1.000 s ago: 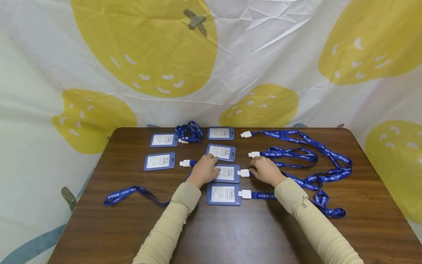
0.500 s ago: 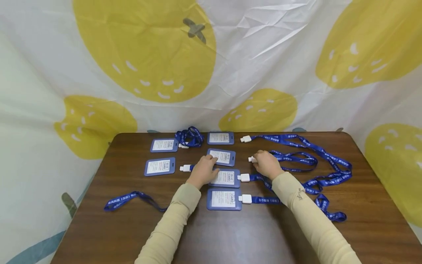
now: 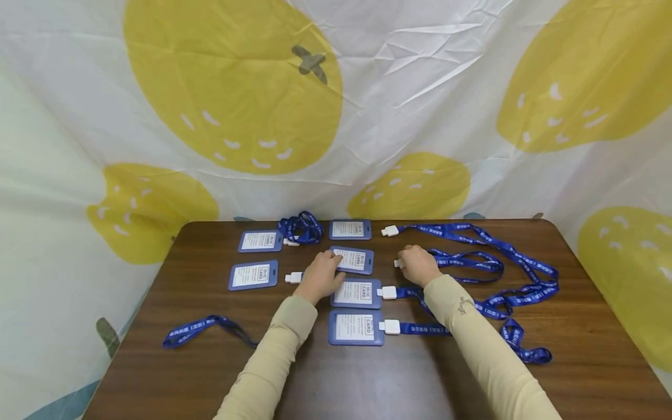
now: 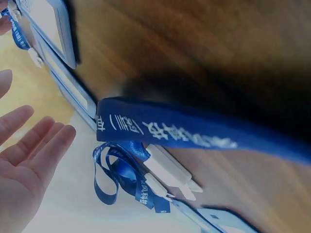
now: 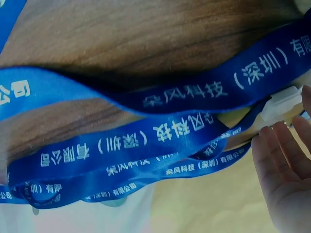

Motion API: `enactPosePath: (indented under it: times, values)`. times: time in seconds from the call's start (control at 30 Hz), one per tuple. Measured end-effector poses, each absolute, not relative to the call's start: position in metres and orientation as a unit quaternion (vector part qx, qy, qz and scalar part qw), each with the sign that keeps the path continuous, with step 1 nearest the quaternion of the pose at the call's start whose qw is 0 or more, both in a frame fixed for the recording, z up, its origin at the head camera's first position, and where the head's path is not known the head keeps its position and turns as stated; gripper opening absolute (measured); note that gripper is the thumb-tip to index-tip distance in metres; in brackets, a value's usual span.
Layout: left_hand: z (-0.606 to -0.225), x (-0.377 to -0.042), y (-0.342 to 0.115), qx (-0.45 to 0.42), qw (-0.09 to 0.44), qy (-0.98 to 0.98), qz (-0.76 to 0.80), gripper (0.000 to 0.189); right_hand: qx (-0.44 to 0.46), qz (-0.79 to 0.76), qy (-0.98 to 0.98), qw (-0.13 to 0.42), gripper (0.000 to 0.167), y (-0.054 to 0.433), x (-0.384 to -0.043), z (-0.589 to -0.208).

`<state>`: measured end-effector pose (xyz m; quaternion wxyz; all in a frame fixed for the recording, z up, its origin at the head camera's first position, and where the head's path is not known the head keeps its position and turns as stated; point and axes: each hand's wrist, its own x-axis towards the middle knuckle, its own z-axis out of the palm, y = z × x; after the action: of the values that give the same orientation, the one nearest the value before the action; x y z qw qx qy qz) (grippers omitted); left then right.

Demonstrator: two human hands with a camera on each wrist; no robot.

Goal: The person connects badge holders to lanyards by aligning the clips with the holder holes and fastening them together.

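My left hand [image 3: 319,275] is at the left end of a blue card holder [image 3: 357,261], the second from the back in the middle column. Its fingers look extended in the left wrist view, where no contact shows. My right hand [image 3: 418,265] pinches a white plastic clip [image 5: 284,104] on a blue lanyard [image 3: 467,263]; fingertips hide part of the clip. This clip lies apart from the card holder, to its right. Below, a third card holder [image 3: 353,293] and a fourth card holder [image 3: 350,328] have white clips joined to their right ends.
Another card holder [image 3: 350,230] lies at the back, a loose clip [image 3: 390,231] to its right. On the left are two card holders, a bundled lanyard [image 3: 301,227], a white clip [image 3: 293,277] and a lanyard loop [image 3: 191,331]. A patterned cloth [image 3: 362,116] hangs behind the table.
My right hand has moved back from beside the third holder's clip to the second row's clip and taken hold of it. My left hand has barely shifted. The head view has tilted up.
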<state>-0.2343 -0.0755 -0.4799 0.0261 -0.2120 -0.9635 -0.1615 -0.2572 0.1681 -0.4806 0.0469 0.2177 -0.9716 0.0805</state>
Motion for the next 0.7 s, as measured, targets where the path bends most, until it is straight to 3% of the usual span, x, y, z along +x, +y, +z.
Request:
enactPosePath:
  times: [0.47,0.7]
  values:
    - [-0.473,-0.255,-0.074,-0.203,0.022,-0.97,-0.135,0.037,0.215,0.081,-0.972,0.056,0.008,0.169,-0.263,-0.49]
    - [-0.482,-0.271,-0.076,-0.216,0.035,-0.963,-0.158,0.026,0.231,0.084,-0.967,0.064,0.006,0.168,-0.266,-0.489]
